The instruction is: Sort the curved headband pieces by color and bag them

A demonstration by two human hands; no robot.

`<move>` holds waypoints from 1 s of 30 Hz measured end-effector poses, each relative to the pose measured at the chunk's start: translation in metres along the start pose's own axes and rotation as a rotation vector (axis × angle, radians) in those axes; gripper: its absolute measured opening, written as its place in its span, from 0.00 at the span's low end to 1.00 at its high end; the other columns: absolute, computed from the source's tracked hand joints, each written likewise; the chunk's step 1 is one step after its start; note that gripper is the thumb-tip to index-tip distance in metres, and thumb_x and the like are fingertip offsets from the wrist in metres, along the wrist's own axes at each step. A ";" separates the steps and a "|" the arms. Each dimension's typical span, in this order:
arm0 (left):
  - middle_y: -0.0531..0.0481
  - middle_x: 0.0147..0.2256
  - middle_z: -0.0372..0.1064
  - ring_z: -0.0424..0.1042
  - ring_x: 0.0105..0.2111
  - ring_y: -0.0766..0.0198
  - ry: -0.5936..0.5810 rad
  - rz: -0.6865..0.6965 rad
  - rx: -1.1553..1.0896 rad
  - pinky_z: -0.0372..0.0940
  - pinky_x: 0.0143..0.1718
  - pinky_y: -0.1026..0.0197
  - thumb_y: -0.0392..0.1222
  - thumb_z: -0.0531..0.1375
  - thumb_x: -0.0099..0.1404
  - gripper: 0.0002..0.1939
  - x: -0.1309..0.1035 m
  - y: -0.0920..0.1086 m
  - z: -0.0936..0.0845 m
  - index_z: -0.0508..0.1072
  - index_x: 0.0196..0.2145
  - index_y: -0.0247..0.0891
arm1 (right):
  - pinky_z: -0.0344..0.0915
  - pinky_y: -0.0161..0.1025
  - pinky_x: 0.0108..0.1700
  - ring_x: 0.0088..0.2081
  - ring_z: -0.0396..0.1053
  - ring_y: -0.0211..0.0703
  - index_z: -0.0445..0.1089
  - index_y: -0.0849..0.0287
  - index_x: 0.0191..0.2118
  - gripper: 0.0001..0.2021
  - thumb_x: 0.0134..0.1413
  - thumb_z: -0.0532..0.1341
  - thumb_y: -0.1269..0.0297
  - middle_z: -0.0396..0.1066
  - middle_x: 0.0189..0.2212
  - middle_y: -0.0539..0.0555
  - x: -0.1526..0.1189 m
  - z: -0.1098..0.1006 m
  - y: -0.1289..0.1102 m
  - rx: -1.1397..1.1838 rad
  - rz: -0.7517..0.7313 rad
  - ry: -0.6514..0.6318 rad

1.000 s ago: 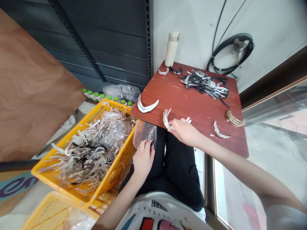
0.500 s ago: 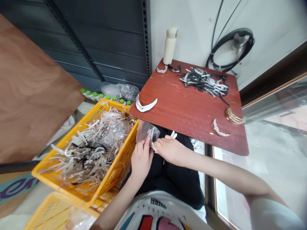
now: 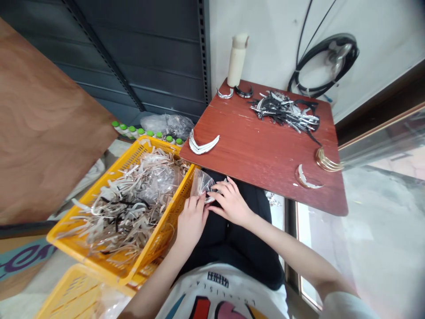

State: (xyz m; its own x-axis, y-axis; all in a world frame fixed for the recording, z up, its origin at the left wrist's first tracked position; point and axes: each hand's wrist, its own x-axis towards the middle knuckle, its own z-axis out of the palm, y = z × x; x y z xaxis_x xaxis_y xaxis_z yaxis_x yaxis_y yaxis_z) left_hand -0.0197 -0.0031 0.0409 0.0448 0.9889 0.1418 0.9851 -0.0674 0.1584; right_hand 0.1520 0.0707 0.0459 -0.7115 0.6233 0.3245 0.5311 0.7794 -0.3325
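Above my lap, my left hand (image 3: 191,217) pinches the lower edge of a small clear plastic bag (image 3: 201,180). Pale curved strips show through the plastic, partly covered by my fingers. My right hand (image 3: 233,203) lies over the bag's right side, fingers spread and thumb near the left fingertips. What lies under the right fingers is mostly hidden. Just beyond the bag is the near edge of a red-brown board table (image 3: 245,146), with a stack of white curved strips (image 3: 203,145) on its left corner.
A yellow crate (image 3: 162,221) full of bagged pale strips stands left. On the table are a cream bottle (image 3: 237,61), a black and silver strip pile (image 3: 285,113), gold curved strips (image 3: 327,160) and a white curved piece (image 3: 306,178). A coiled black cable (image 3: 292,84) hangs behind.
My right hand has loosened from the pale strips, and its fingers have spread over the bag. The strips now sit inside the bag. My left hand still holds the bag, slightly lower.
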 end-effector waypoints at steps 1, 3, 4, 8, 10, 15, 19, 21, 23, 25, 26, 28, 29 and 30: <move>0.42 0.43 0.68 0.68 0.44 0.55 0.005 0.008 -0.003 0.69 0.35 0.60 0.42 0.53 0.70 0.20 0.001 -0.001 -0.001 0.66 0.58 0.37 | 0.49 0.62 0.65 0.62 0.55 0.54 0.68 0.56 0.55 0.18 0.62 0.59 0.55 0.66 0.55 0.59 -0.001 -0.003 0.004 0.014 -0.019 -0.004; 0.43 0.43 0.68 0.68 0.44 0.55 0.012 0.039 -0.021 0.69 0.36 0.59 0.43 0.52 0.70 0.19 0.002 -0.004 -0.003 0.67 0.57 0.37 | 0.52 0.60 0.64 0.61 0.57 0.52 0.69 0.54 0.54 0.15 0.64 0.59 0.59 0.68 0.53 0.58 -0.001 -0.008 0.012 0.020 -0.051 -0.019; 0.43 0.43 0.68 0.68 0.45 0.55 0.008 0.058 -0.031 0.69 0.38 0.59 0.43 0.52 0.71 0.19 0.003 -0.006 -0.005 0.67 0.57 0.37 | 0.53 0.59 0.64 0.58 0.60 0.50 0.70 0.53 0.52 0.13 0.65 0.58 0.61 0.70 0.50 0.57 -0.001 -0.010 0.014 0.015 -0.068 -0.032; 0.43 0.43 0.68 0.69 0.45 0.56 -0.040 0.107 -0.068 0.68 0.42 0.58 0.40 0.51 0.70 0.20 0.002 -0.012 -0.011 0.64 0.59 0.37 | 0.64 0.46 0.50 0.43 0.66 0.45 0.72 0.55 0.49 0.12 0.67 0.54 0.62 0.71 0.38 0.55 0.008 -0.011 0.013 -0.035 -0.135 -0.139; 0.44 0.45 0.67 0.70 0.43 0.58 -0.071 0.102 -0.107 0.69 0.41 0.59 0.38 0.51 0.70 0.21 -0.001 -0.013 -0.013 0.62 0.60 0.38 | 0.63 0.42 0.43 0.39 0.65 0.44 0.73 0.56 0.47 0.12 0.67 0.54 0.61 0.70 0.36 0.55 0.013 -0.010 0.005 -0.039 -0.136 -0.189; 0.44 0.47 0.65 0.72 0.37 0.62 -0.068 0.028 -0.236 0.70 0.36 0.62 0.35 0.53 0.66 0.29 -0.009 -0.010 -0.021 0.56 0.64 0.40 | 0.62 0.40 0.44 0.38 0.67 0.42 0.73 0.57 0.41 0.07 0.63 0.61 0.61 0.70 0.36 0.52 0.025 -0.009 -0.021 0.045 0.053 -0.210; 0.46 0.45 0.65 0.73 0.37 0.63 -0.031 -0.046 -0.355 0.71 0.37 0.62 0.35 0.55 0.63 0.31 -0.010 -0.017 -0.027 0.57 0.64 0.43 | 0.62 0.43 0.44 0.41 0.67 0.47 0.71 0.55 0.45 0.11 0.58 0.65 0.60 0.71 0.39 0.54 0.032 -0.012 -0.035 -0.010 0.114 -0.192; 0.47 0.45 0.65 0.73 0.36 0.65 -0.046 -0.061 -0.430 0.71 0.39 0.62 0.36 0.55 0.63 0.30 -0.008 -0.024 -0.029 0.59 0.63 0.43 | 0.62 0.46 0.46 0.44 0.67 0.50 0.70 0.55 0.47 0.17 0.54 0.68 0.57 0.71 0.41 0.55 0.035 -0.015 -0.034 -0.033 0.119 -0.202; 0.46 0.46 0.65 0.73 0.37 0.65 -0.069 -0.058 -0.484 0.71 0.41 0.61 0.36 0.55 0.63 0.30 -0.006 -0.029 -0.030 0.60 0.63 0.41 | 0.63 0.46 0.46 0.45 0.68 0.51 0.69 0.56 0.49 0.20 0.51 0.69 0.57 0.71 0.42 0.56 0.038 -0.017 -0.030 -0.011 0.121 -0.247; 0.46 0.47 0.65 0.72 0.39 0.64 -0.086 -0.053 -0.509 0.70 0.44 0.61 0.35 0.55 0.63 0.30 -0.005 -0.033 -0.030 0.60 0.63 0.41 | 0.65 0.42 0.43 0.41 0.70 0.46 0.68 0.57 0.49 0.19 0.53 0.68 0.60 0.71 0.44 0.56 0.041 -0.020 -0.025 0.078 0.108 -0.303; 0.46 0.47 0.65 0.72 0.40 0.64 -0.090 -0.052 -0.519 0.70 0.44 0.60 0.35 0.55 0.62 0.30 -0.004 -0.034 -0.030 0.60 0.63 0.42 | 0.65 0.40 0.40 0.37 0.70 0.43 0.68 0.56 0.50 0.18 0.54 0.68 0.63 0.70 0.44 0.55 0.042 -0.021 -0.023 0.143 0.104 -0.319; 0.47 0.47 0.65 0.72 0.38 0.65 -0.091 -0.060 -0.545 0.70 0.44 0.61 0.35 0.56 0.63 0.30 -0.002 -0.036 -0.031 0.60 0.63 0.42 | 0.65 0.36 0.36 0.30 0.69 0.36 0.68 0.55 0.49 0.15 0.56 0.66 0.66 0.70 0.42 0.52 0.044 -0.022 -0.020 0.290 0.121 -0.301; 0.47 0.46 0.64 0.72 0.37 0.65 -0.087 -0.068 -0.562 0.70 0.43 0.61 0.36 0.55 0.63 0.30 -0.001 -0.037 -0.031 0.60 0.63 0.42 | 0.65 0.35 0.35 0.28 0.68 0.35 0.68 0.55 0.48 0.13 0.57 0.65 0.65 0.70 0.41 0.51 0.044 -0.021 -0.020 0.348 0.156 -0.254; 0.47 0.45 0.64 0.72 0.35 0.66 -0.080 -0.078 -0.579 0.71 0.42 0.61 0.36 0.55 0.63 0.29 -0.001 -0.037 -0.033 0.60 0.63 0.42 | 0.65 0.35 0.35 0.27 0.67 0.34 0.69 0.55 0.46 0.10 0.58 0.64 0.64 0.70 0.39 0.50 0.044 -0.021 -0.020 0.391 0.213 -0.188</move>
State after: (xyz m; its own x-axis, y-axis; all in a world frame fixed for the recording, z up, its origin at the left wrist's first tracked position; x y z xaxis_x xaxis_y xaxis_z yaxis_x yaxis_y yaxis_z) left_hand -0.0620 -0.0055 0.0668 0.0103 0.9993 0.0372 0.7355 -0.0328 0.6767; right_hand 0.1195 0.0836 0.0850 -0.6957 0.7159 0.0592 0.4868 0.5304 -0.6940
